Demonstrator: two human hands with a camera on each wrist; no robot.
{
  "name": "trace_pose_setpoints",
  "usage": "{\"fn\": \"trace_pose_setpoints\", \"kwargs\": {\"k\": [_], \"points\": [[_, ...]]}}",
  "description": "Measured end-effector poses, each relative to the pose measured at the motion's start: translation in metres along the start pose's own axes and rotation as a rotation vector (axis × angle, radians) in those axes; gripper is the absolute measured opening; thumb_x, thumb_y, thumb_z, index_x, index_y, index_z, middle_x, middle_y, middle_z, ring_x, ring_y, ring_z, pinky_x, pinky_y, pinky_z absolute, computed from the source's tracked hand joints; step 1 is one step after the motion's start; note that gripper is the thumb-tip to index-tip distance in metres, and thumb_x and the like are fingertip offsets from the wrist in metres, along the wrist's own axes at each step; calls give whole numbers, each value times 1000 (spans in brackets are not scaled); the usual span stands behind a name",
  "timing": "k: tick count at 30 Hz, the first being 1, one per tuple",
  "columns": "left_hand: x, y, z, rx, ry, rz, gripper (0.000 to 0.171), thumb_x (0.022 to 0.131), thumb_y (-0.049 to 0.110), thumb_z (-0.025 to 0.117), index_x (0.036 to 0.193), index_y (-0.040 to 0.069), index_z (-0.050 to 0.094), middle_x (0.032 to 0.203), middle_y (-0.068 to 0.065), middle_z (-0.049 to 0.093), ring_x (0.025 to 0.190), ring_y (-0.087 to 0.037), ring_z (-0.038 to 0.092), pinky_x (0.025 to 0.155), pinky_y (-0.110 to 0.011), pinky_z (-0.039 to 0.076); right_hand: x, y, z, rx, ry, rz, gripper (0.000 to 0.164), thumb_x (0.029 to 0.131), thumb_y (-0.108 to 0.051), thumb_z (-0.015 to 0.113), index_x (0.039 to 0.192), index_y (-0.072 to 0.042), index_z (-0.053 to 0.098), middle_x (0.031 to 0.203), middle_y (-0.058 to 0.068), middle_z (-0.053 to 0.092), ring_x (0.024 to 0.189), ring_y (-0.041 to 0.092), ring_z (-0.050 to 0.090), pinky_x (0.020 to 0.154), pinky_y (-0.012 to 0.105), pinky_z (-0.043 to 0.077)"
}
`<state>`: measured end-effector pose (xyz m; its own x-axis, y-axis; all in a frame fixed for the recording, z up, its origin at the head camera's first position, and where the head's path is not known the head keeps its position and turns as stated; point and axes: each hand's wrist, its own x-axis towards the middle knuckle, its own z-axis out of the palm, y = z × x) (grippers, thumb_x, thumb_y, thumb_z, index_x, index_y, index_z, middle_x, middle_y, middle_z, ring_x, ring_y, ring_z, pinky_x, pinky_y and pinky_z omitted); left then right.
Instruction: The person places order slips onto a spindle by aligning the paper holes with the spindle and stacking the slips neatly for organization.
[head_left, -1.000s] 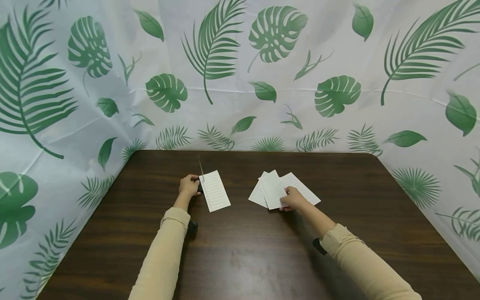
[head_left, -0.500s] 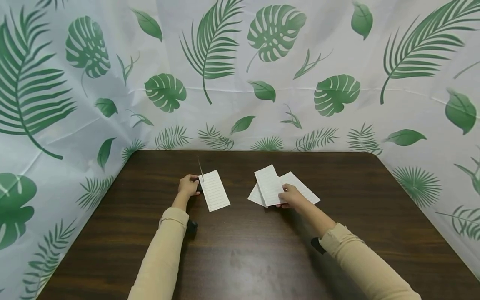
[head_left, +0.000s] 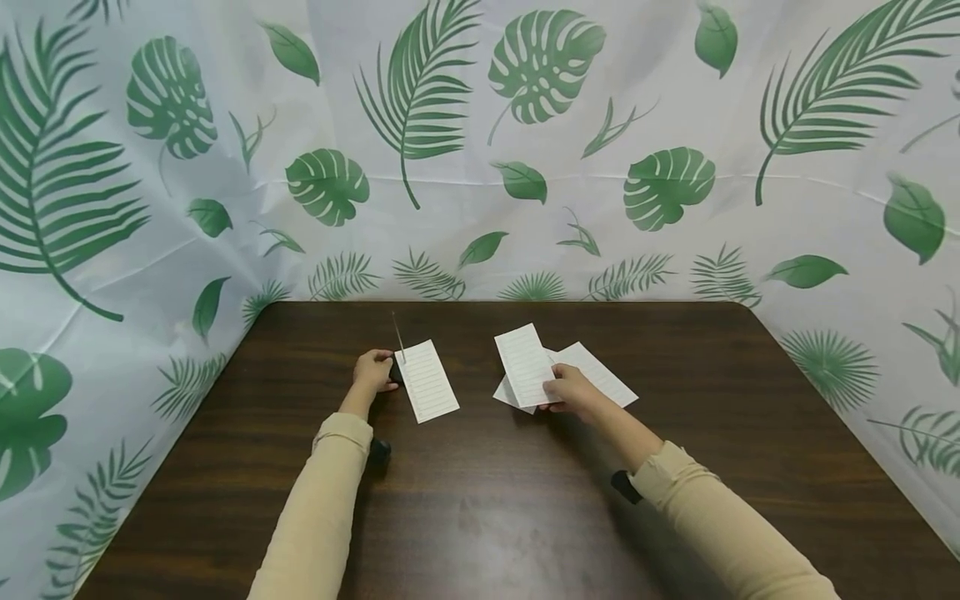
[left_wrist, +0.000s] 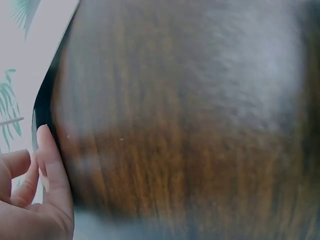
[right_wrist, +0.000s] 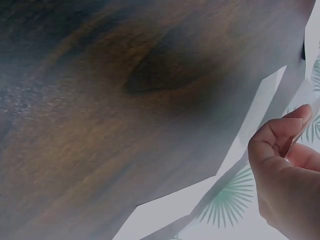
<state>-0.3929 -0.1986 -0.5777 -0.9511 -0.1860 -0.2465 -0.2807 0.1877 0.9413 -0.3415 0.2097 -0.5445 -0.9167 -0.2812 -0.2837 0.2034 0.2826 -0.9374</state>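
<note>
"What is in the right hand [head_left: 572, 388]?"

"A ruled sheet [head_left: 522, 358], white and oblong, its thin parallel lines plain from the head view. Thumb and fingers pinch it near its lower right corner. From the right wrist it shows almost edge-on, just a thin strip."

"And beneath?"

"Two more white papers, flat on the table [head_left: 480, 517]. The right-hand paper [head_left: 602, 379] is set at a slant with a square corner; the left-hand paper [head_left: 507, 395] is mostly covered by the pinched one. I can't tell how far that one is lifted above them."

"The left hand [head_left: 372, 370]?"

"Its fingers and thumb grip a black base [head_left: 396, 372], smooth and dark, its outline largely hidden. A slim, straight rod [head_left: 398, 335] leans up beside it, and a lined card [head_left: 429, 385] lies over the base, the rod meeting it near its upper left corner. Whether the rod pierces it, I can't tell."

"The surroundings?"

"Dark brown wood grain with a soft glare and rounded far corners, beige sleeves [head_left: 307, 508] with folded cuffs, and a creased white curtain [head_left: 450, 208] printed with green leaves."
</note>
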Motion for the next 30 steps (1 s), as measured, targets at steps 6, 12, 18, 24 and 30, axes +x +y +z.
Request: {"fn": "trace_pose_setpoints", "kwargs": {"k": [6, 12, 18, 24, 30], "points": [[-12, 9, -10, -121, -26, -19, 25, 94, 18, 58, 117, 11, 62, 101, -19, 51, 56, -19, 49, 56, -35, 61, 10, -6, 3, 42, 5, -1, 21, 87, -5, 43, 106, 2, 44, 76, 10, 63, 62, 22, 65, 51, 29, 51], [-97, 73, -16, -47, -66, -54, 36, 99, 15, 47, 132, 2, 48, 123, -24, 49, 67, -15, 52, 64, -30, 61, -52, -85, 31, -21, 27, 33, 31, 91, 0, 37, 121, 11, 38, 77, 9, 60, 58, 15, 61, 50, 22, 47], [-142, 101, -20, -4, -104, -57, 39, 101, 14, 42, 135, -5, 42, 123, -26, 47, 64, -8, 50, 59, -20, 58, -92, -131, 47, -6, 25, 31, 31, 93, 4, 31, 122, 17, 33, 74, 3, 55, 54, 9, 55, 52, 18, 44], [-155, 108, -8, 40, -145, 7, 37, 100, 17, 44, 129, -6, 47, 108, -18, 51, 65, -9, 50, 57, -18, 57, -101, -136, 57, 29, -11, -2, 30, 94, 4, 34, 122, 15, 34, 76, 4, 57, 56, 9, 57, 54, 19, 44], [-165, 115, 19, 21, -213, 43, 38, 100, 22, 47, 126, -5, 52, 100, -13, 55, 71, -11, 53, 61, -22, 59, -95, -129, 65, 26, -29, -40, 32, 95, 3, 34, 125, 14, 35, 79, 2, 60, 59, 8, 58, 56, 20, 43]]}}
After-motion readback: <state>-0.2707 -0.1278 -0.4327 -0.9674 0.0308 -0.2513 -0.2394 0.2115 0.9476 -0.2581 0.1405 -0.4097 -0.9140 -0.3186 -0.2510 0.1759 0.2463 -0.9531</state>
